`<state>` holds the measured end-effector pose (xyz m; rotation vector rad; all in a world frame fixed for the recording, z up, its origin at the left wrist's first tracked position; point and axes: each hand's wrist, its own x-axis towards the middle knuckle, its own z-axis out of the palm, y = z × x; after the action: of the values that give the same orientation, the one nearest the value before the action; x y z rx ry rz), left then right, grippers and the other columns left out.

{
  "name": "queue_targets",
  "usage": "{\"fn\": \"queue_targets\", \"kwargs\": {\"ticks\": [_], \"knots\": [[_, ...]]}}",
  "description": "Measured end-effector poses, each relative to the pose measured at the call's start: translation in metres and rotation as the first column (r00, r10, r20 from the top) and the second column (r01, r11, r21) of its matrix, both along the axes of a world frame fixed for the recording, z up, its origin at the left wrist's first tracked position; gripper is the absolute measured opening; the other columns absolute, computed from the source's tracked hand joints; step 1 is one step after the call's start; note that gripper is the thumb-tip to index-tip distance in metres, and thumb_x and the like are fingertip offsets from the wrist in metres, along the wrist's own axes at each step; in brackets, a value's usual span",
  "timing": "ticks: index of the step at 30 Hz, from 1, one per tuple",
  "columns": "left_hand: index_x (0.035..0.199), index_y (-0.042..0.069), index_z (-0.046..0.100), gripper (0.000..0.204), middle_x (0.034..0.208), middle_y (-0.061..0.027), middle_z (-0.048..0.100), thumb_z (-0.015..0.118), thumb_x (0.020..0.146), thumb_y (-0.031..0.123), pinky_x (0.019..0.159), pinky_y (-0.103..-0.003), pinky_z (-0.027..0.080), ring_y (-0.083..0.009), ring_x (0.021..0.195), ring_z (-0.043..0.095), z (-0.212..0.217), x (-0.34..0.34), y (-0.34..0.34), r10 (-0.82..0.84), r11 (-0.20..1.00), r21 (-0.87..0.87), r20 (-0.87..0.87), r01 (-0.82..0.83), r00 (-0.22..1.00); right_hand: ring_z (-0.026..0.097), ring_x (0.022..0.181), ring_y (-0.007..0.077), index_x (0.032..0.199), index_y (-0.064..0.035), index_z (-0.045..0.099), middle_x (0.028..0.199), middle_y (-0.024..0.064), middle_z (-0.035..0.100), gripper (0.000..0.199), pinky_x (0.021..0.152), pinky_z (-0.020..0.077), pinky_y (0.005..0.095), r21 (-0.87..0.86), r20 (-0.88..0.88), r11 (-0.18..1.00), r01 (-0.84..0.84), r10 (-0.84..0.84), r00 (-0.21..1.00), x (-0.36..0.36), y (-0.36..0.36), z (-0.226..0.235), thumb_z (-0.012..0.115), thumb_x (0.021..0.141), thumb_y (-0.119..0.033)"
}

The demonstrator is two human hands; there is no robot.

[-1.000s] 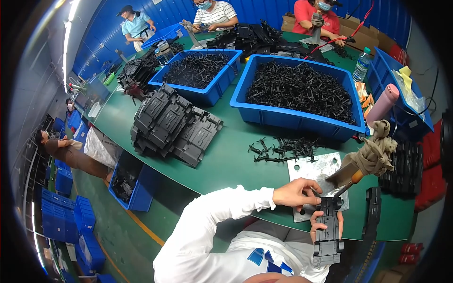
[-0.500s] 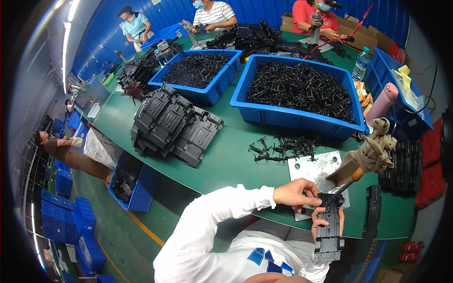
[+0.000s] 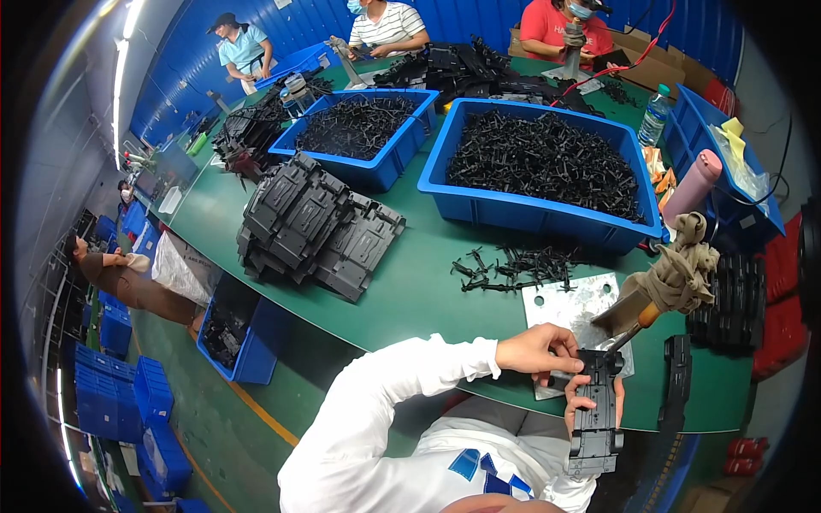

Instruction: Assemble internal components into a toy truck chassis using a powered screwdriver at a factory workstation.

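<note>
A long black plastic chassis part (image 3: pixel 593 427) with short stubs at its sides is held over the table's near edge. My right hand (image 3: pixel 580 403) wraps it from beneath, fingers showing on both sides. My left hand (image 3: pixel 539 350) is closed, thumb and fingertips at the part's far left corner; anything small between them is hidden. Just beyond that end is the metal tip of a wooden-handled tool (image 3: pixel 648 316), fixed to a stand bound with beige cloth (image 3: pixel 680 265). The stand rests on a metal plate (image 3: pixel 556 305).
Small black pieces (image 3: pixel 513 268) lie loose beyond the plate. Two blue bins (image 3: pixel 530 214) hold many more. Stacked black chassis parts (image 3: pixel 299 222) stand left; another black part (image 3: pixel 676 382) lies right. A pink bottle (image 3: pixel 694 184) stands far right. Co-workers sit across the table.
My hands and the chassis part stay practically still. Across the table, the person in red has shifted and now holds a dark part up.
</note>
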<state>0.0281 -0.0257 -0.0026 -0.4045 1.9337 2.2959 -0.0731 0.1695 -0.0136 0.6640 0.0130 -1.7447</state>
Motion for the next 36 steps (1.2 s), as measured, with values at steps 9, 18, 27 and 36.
{"fn": "queue_targets", "kwargs": {"ticks": [9,18,27,36], "knots": [[0.107,-0.001,0.057,0.035,0.088,-0.007,0.067,0.07,0.09,0.027,0.044,-0.02,0.042,-0.0085,0.052,0.059,-0.0002,-0.0006,-0.0003,-0.008,1.0,0.009,-0.003,0.009,1.0,0.054,0.099,0.0202,0.134,-0.0069,0.049,0.122,0.0107,0.055,0.054,0.057,0.0469,0.0243,-0.002,-0.001,1.0,0.005,-0.005,1.0,0.0,0.0,-0.0004,0.06,0.091,-0.039],[0.109,-0.001,0.056,0.039,0.088,-0.0065,0.066,0.072,0.089,0.028,0.045,-0.02,0.043,-0.0084,0.054,0.059,0.0003,0.0009,0.0003,-0.014,1.0,0.024,-0.007,0.014,1.0,0.054,0.098,0.0205,0.131,-0.0062,0.051,0.12,0.0123,0.056,0.052,0.056,0.0467,0.0241,-0.02,-0.012,1.0,0.009,-0.009,1.0,0.0003,-0.0018,0.0016,0.06,0.091,-0.038],[0.115,-0.002,0.054,0.041,0.093,-0.0082,0.067,0.07,0.09,0.027,0.045,-0.021,0.045,-0.0091,0.055,0.06,0.0006,0.0016,0.0017,-0.002,1.0,-0.001,-0.025,0.002,1.0,0.054,0.099,0.0211,0.132,-0.0053,0.05,0.12,0.013,0.055,0.055,0.057,0.0472,0.0249,-0.028,-0.004,1.0,0.013,-0.013,1.0,0.0003,-0.001,0.001,0.061,0.09,-0.039],[0.12,-0.003,0.054,0.043,0.094,-0.009,0.068,0.069,0.091,0.026,0.046,-0.021,0.046,-0.0093,0.056,0.062,-0.0002,0.0016,0.0018,-0.014,1.0,-0.018,-0.022,0.013,1.0,0.054,0.1,0.0214,0.134,-0.0041,0.047,0.121,0.0141,0.053,0.058,0.059,0.048,0.0259,-0.051,0.006,0.999,0.002,-0.002,1.0,-0.0003,-0.0013,0.0007,0.061,0.09,-0.039]]}}
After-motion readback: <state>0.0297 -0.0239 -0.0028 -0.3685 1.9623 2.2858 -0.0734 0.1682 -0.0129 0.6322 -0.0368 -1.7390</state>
